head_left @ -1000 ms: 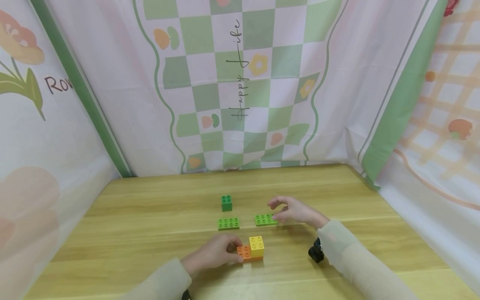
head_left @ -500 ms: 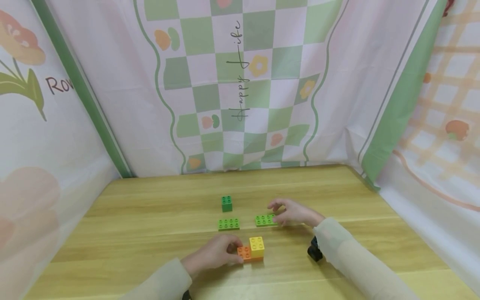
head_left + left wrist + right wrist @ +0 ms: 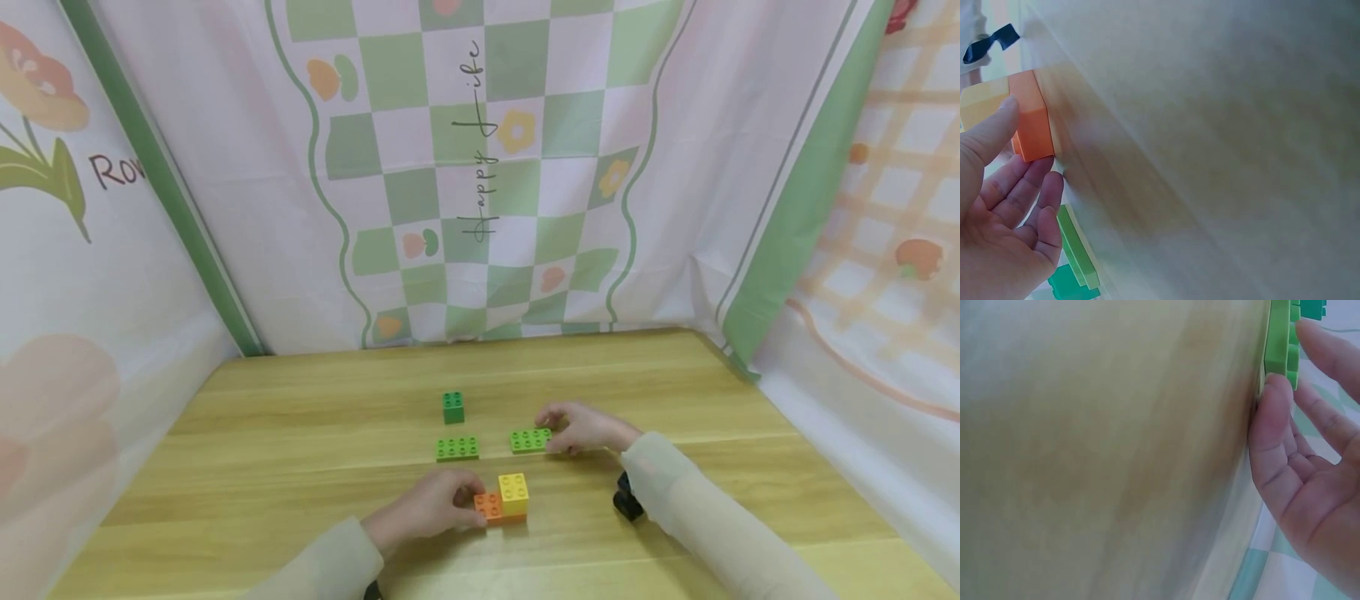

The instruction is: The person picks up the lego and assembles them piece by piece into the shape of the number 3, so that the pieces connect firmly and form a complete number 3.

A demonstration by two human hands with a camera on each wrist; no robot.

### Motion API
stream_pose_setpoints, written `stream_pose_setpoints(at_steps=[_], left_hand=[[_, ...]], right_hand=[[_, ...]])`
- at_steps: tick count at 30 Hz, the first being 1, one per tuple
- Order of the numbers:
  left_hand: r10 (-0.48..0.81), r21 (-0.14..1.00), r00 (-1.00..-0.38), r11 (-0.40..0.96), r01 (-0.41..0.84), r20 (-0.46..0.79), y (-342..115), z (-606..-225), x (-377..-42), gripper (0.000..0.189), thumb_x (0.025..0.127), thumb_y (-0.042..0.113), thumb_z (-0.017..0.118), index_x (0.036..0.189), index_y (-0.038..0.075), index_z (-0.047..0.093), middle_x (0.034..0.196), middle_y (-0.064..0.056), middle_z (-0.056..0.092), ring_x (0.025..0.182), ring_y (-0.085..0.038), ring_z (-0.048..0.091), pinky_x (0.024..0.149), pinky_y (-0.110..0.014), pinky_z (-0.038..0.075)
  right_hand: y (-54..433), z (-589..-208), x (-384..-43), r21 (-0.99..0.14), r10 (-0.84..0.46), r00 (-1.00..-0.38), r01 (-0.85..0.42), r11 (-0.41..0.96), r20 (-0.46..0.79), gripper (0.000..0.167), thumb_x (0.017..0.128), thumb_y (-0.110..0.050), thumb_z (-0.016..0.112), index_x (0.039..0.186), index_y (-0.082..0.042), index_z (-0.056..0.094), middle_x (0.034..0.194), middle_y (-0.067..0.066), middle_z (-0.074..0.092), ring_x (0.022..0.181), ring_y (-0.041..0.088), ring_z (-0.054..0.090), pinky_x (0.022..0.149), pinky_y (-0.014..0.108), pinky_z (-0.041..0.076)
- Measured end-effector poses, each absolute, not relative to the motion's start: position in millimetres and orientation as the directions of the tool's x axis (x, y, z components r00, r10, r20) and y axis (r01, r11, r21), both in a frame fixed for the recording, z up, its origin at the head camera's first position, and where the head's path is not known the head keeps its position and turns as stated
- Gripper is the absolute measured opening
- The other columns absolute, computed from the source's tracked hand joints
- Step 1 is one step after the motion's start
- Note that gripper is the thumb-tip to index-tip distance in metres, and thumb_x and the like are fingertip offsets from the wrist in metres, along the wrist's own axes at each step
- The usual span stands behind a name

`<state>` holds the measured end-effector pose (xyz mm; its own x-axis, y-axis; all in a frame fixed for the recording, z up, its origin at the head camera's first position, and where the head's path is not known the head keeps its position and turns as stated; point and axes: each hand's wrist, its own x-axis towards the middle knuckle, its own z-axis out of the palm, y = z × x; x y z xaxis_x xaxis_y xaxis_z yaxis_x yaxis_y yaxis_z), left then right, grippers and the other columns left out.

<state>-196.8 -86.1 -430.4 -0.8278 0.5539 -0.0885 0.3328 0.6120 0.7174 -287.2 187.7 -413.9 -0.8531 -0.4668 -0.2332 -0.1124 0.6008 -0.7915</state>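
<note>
My left hand pinches an orange brick by its left end, thumb and fingers on opposite sides. A yellow block stands on that brick's right half. The left wrist view shows the thumb against the orange brick, with the other fingers bent beneath. My right hand is at the right end of a light green studded plate, fingers spread apart and bent. In the right wrist view, one fingertip is right at the end of the plate and another is by its studs.
A second light green plate lies left of the first. Behind it stands a dark green block. The wooden table is bounded by a checkered curtain at the back. A black device hangs under the right sleeve.
My right hand has lowered slightly and its fingers have come a little closer together at the plate. The left hand and the bricks keep their places.
</note>
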Motion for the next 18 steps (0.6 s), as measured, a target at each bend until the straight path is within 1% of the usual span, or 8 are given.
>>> stream_pose_setpoints(at_steps=[7,18], left_hand=[[0.555,0.714,-0.827,0.615,0.336,-0.089,-86.1,-429.3,-196.3,0.028,0.076,0.028,0.075,0.099,0.015,0.066,0.083,0.012,0.056,0.071,-0.006,0.050,0.063,-0.023,0.043],[0.553,0.708,-0.829,0.619,0.340,-0.086,-85.8,-428.3,-195.8,0.028,0.075,0.027,0.075,0.099,0.015,0.066,0.083,0.012,0.056,0.071,-0.006,0.049,0.063,-0.023,0.043]], right_hand=[[185.4,-417.8,-289.4,-0.767,-0.456,-0.861,-0.132,0.628,-0.225,0.038,0.075,-0.006,0.075,0.109,-0.006,0.058,0.104,0.009,0.049,0.074,0.020,0.049,0.056,0.031,0.045],[181.9,-418.4,-287.9,-0.732,-0.448,-0.871,-0.171,0.660,-0.201,0.031,0.075,0.000,0.072,0.102,-0.007,0.059,0.096,0.007,0.050,0.067,0.017,0.049,0.053,0.028,0.043]])
